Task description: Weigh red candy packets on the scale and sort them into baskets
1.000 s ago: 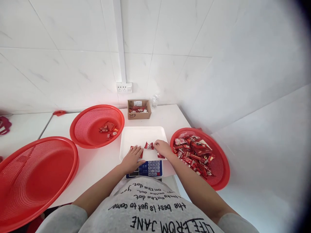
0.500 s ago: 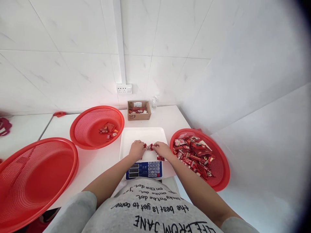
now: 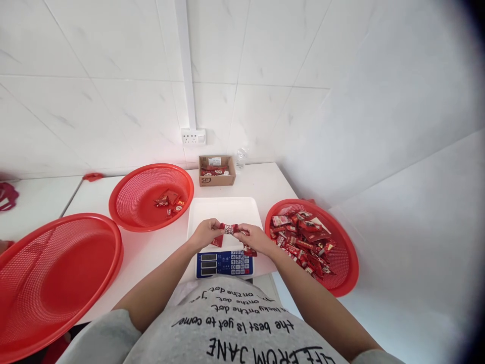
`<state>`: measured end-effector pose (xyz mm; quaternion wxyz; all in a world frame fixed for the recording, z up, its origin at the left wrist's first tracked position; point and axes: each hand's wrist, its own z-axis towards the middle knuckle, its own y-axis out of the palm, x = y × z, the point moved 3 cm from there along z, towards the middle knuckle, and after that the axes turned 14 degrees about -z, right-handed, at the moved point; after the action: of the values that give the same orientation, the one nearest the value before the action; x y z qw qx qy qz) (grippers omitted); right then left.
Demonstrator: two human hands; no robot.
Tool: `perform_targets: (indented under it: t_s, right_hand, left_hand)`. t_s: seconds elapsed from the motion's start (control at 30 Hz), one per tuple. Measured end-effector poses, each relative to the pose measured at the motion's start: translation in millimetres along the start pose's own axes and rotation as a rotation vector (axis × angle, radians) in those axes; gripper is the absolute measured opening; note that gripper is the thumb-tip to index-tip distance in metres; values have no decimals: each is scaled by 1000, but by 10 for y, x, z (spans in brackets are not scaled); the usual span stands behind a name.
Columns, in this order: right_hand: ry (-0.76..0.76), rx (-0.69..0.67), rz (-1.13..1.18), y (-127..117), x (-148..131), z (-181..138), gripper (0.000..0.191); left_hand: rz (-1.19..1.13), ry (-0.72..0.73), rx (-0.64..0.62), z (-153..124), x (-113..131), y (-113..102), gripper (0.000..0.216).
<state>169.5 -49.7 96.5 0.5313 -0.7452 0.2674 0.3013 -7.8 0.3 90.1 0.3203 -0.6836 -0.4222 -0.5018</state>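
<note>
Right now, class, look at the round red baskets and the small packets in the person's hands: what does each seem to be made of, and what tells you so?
Red baskets: probably moulded plastic, glossy, with fine mesh walls and a smooth solid rim.
Small packets: probably printed plastic film or foil, red and shiny, crinkled; too small to be sure.

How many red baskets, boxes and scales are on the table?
Red baskets: 3
Cardboard boxes: 1
Scales: 1
Total: 5
</note>
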Motion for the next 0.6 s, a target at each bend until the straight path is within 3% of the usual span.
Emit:
perform_targets:
  t_s: [0.1, 0.4, 0.6]
  right_hand:
    - [-5, -19, 17, -22, -129, -42, 28]
    - [-26, 25, 4, -106, -329, -115, 30]
    - [-66, 62, -2, -145, -410, -137, 32]
  left_hand:
    - [-144, -32, -46, -77, 46, -10, 29]
    - [-280, -86, -212, -203, 147, 53, 43]
    - [-304, -53, -200, -205, 171, 124, 42]
